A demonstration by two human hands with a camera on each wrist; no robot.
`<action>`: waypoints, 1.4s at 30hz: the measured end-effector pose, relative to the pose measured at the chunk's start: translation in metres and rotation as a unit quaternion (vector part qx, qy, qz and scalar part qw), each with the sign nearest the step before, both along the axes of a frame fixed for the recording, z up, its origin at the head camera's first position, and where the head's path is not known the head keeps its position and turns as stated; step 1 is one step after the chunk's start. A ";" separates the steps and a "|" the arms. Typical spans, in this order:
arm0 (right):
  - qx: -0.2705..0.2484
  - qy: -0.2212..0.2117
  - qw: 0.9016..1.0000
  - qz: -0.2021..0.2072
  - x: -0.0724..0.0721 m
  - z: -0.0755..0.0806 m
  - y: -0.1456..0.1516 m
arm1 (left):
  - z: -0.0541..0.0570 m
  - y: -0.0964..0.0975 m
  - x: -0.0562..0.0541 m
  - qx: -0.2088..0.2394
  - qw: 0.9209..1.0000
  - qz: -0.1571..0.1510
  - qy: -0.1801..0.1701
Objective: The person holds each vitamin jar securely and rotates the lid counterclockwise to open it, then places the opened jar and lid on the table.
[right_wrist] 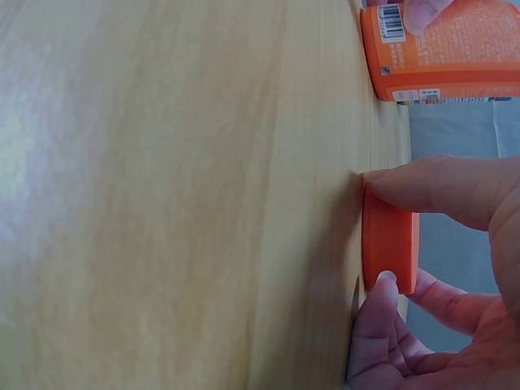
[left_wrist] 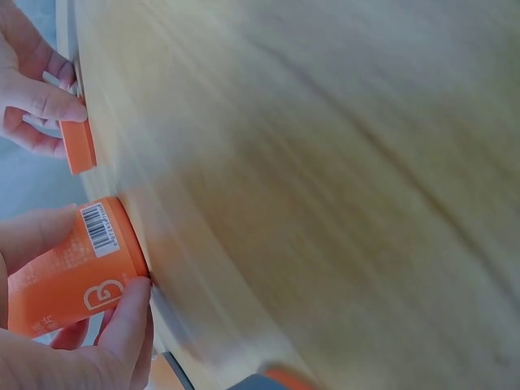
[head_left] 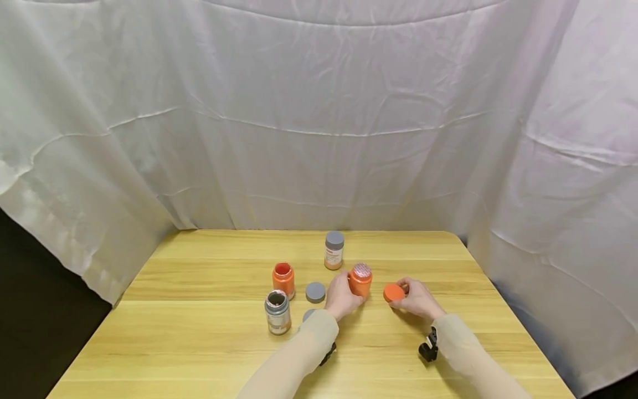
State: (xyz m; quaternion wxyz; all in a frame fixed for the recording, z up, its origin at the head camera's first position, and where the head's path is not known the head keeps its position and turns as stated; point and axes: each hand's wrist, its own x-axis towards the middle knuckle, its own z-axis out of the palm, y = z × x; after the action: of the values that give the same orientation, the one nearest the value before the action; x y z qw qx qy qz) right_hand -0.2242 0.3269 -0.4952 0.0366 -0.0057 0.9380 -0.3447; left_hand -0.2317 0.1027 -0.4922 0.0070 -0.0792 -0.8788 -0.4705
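Note:
My left hand (head_left: 341, 298) grips an orange jar (head_left: 360, 284) with a silvery foil top. The jar stands upright on the table, and its barcode (left_wrist: 99, 229) shows in the left wrist view. To the right, my right hand (head_left: 418, 300) pinches an orange lid (head_left: 394, 292) between thumb and fingers. In the right wrist view the lid (right_wrist: 390, 240) lies flat at the table surface, apart from the jar (right_wrist: 447, 49). Left of my left hand lies a grey lid (head_left: 315, 292). Another grey lid (head_left: 308, 315) is mostly hidden behind the left sleeve.
An uncapped orange jar (head_left: 283, 279) and an uncapped grey jar (head_left: 277, 316) stand on the left. Farther back is a grey-capped jar (head_left: 334, 250). The wooden table (head_left: 199, 332) meets a hanging pale curtain (head_left: 319, 138) at its back edge.

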 end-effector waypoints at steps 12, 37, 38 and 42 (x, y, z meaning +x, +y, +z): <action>-0.012 -0.007 1.000 -0.011 0.002 0.002 -0.001 | 0.002 0.000 0.003 -0.002 1.000 -0.004 -0.006; -0.001 -0.006 0.999 -0.038 0.002 0.002 0.000 | 0.005 0.000 0.006 -0.008 1.000 -0.011 -0.003; 0.002 -0.006 0.999 -0.039 0.003 0.003 0.001 | 0.005 0.000 0.006 -0.007 1.000 -0.011 -0.003; 0.003 -0.010 0.999 -0.037 0.004 0.005 0.001 | 0.008 -0.001 0.008 -0.007 1.000 -0.011 -0.009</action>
State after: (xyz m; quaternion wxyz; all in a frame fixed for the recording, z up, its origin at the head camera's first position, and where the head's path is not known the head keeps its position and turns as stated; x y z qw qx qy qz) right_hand -0.2206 0.3279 -0.4904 0.0334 0.0323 0.9381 -0.3432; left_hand -0.2238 0.1021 -0.4838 -0.0071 -0.0849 -0.8810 -0.4655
